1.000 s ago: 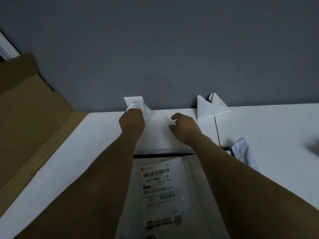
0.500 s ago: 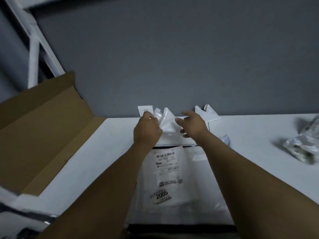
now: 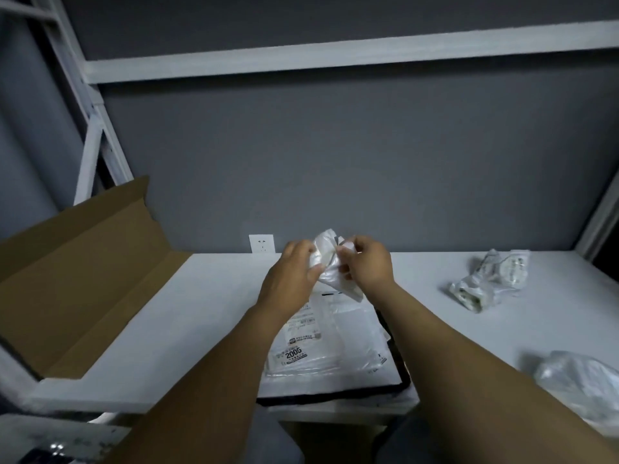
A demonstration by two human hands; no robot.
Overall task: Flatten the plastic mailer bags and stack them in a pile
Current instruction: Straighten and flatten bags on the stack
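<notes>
From the head camera, both forearms reach out over the white table (image 3: 201,313). The left hand (image 3: 294,272) and the right hand (image 3: 368,266) meet in the air above its far half, both gripping a small crumpled white plastic mailer bag (image 3: 331,279). The fingers of each hand curl round its edges, and the hands cover much of the bag, so its full shape cannot be made out.

Below it lies a pile of flattened white mailer bags (image 3: 335,346). The top one carries a shipping label (image 3: 299,333) reading "2005", and the rest of the print is too blurred to read. The left forearm hides the pile's left side.

- A crumpled clear plastic bag (image 3: 489,279) sits well apart on the right.
- Another wrinkled translucent bag (image 3: 579,380) is partly hidden by the right forearm.
- An open brown cardboard box (image 3: 77,272) is cut off at the left edge.
- A white wall socket (image 3: 261,243) sits at the table's back edge.
</notes>
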